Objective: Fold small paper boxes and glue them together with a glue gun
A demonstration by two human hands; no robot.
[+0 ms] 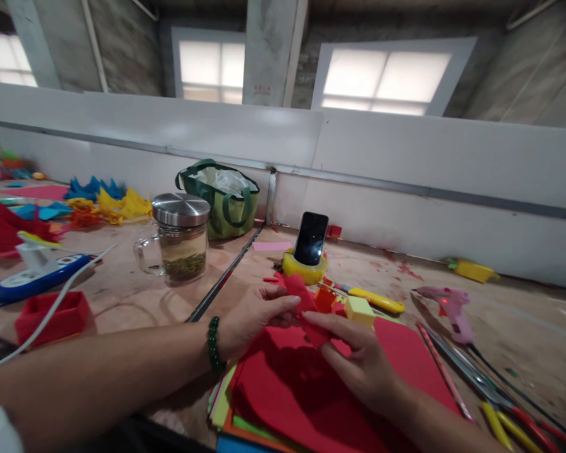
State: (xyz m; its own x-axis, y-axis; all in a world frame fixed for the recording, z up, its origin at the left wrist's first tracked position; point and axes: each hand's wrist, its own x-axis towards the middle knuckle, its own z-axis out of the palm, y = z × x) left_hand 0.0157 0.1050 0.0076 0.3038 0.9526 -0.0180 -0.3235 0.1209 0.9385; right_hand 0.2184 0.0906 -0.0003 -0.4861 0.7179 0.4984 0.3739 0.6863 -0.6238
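A small folded piece of red paper [298, 289] is held between both hands above a stack of coloured sheets. My left hand [259, 311], with a green bead bracelet at the wrist, pinches its left side between thumb and fingers. On the right, my right hand [353, 352] grips its lower end. Beneath them lies the large red sheet [283, 390] on top of the stack. Just beyond my fingers are an orange-red folded piece [325, 298] and a pale yellow paper cube [359, 310].
A phone [311, 238] leans in a yellow tape roll [304, 267], near a yellow utility knife [377, 300]. To the right lie a pink glue gun [450, 308], a pencil [446, 371] and scissors [471, 371]. A lidded glass mug [183, 251] and green bag [236, 211] stand left.
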